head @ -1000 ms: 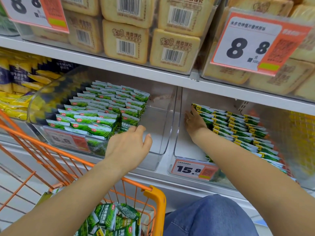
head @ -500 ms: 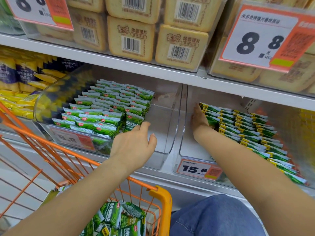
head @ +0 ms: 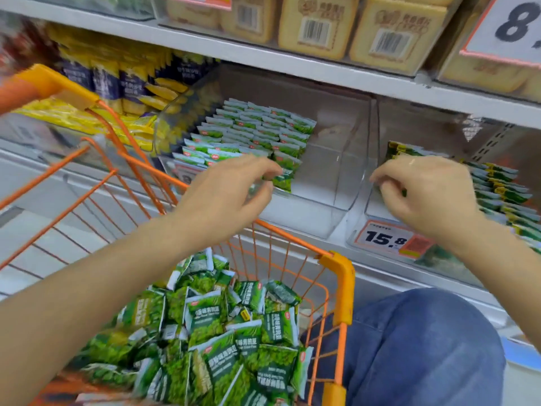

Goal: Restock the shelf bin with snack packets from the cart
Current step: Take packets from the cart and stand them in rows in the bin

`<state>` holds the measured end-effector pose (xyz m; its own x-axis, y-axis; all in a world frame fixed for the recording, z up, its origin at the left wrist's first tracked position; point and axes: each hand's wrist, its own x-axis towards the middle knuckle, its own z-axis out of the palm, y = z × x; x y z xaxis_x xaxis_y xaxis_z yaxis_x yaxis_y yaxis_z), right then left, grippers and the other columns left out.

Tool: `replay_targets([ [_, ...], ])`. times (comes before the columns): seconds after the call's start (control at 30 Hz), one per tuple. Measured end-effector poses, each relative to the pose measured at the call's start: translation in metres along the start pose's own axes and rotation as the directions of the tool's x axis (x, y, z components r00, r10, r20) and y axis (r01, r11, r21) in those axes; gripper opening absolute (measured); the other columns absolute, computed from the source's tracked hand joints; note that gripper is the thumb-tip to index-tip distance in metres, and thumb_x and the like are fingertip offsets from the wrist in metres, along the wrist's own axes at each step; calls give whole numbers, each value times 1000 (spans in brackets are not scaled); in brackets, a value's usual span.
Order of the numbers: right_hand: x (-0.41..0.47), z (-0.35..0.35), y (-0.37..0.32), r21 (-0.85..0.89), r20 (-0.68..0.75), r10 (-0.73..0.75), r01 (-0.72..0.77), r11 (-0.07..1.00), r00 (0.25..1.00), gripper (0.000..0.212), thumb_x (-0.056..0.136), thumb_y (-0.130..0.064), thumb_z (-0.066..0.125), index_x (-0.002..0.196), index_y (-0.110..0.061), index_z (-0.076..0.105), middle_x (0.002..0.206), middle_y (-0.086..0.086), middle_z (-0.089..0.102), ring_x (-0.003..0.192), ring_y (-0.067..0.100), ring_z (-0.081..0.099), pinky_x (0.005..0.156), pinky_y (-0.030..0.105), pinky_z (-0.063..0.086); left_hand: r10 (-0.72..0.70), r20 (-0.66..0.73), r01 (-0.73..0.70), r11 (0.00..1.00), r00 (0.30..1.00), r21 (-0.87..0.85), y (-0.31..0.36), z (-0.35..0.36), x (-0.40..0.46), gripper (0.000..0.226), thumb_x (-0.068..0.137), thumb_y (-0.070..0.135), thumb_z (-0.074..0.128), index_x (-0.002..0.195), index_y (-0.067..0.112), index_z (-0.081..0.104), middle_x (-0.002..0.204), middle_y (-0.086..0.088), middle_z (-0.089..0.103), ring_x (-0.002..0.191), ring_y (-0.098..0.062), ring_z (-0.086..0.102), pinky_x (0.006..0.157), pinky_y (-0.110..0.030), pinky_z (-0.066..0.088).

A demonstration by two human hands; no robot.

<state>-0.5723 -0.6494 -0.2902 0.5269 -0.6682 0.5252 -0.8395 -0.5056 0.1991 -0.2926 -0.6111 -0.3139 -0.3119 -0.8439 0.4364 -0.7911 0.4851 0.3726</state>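
Snack packets lie heaped in the orange cart at six o'clock, waiting to fill the clear shelf bin at twelve, whose right half is bare beside neat green rows. Left hand and right hand hover at nine and three, fingers loosely curled, holding nothing that I can see, probably about to dip for packets. White metal shelf above carries boxed biscuits.

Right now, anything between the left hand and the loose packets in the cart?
Nothing visible. The left hand hovers above the orange wire cart, whose top is open, and the loose green snack packets lie uncovered below it. The hand holds nothing, though motion blur softens its fingers.
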Motion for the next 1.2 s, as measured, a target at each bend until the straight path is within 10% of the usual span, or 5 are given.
replay_targets([
  [0.17,1,-2,-73,350,-134,-165,202,915,977,24,81,-13,46,74,-14,69,69,4,67,55,30,62,50,36,50,-75,338,-3,975,938,224,-35,-37,-63,33,99,37,35,116,27,61,105,9,68,93,-15,63,71,-32,51],
  [0.3,14,18,-145,419,116,-516,429,800,849,26,82,-23,43,84,-20,69,76,-2,67,61,25,63,50,31,50,-370,664,48,891,649,451,-69,-30,-98,36,101,44,37,130,28,51,117,5,65,104,-18,60,81,-30,48],
  [0.53,20,106,-245,447,785,-531,302,842,319,28,96,-27,46,113,-8,58,99,14,60,90,32,59,50,29,36,-493,623,267,865,607,425,-96,-24,-101,39,101,41,37,130,21,53,121,-3,62,106,-23,57,85,-32,47],
  [0.77,16,120,-251,558,799,-553,48,828,237,29,85,-30,70,102,-10,57,81,8,53,72,24,50,62,32,37,-505,661,277,861,555,426,-98,-25,-105,41,100,45,38,124,17,56,116,-6,63,103,-25,57,86,-38,49],
  [1.2,79,52,-205,922,328,-159,-278,270,931,36,78,-24,77,55,-16,50,61,-3,38,57,7,33,56,23,26,-359,398,517,740,845,-431,-61,-76,-84,20,83,54,58,90,39,67,81,23,68,80,11,61,70,-10,42],
])
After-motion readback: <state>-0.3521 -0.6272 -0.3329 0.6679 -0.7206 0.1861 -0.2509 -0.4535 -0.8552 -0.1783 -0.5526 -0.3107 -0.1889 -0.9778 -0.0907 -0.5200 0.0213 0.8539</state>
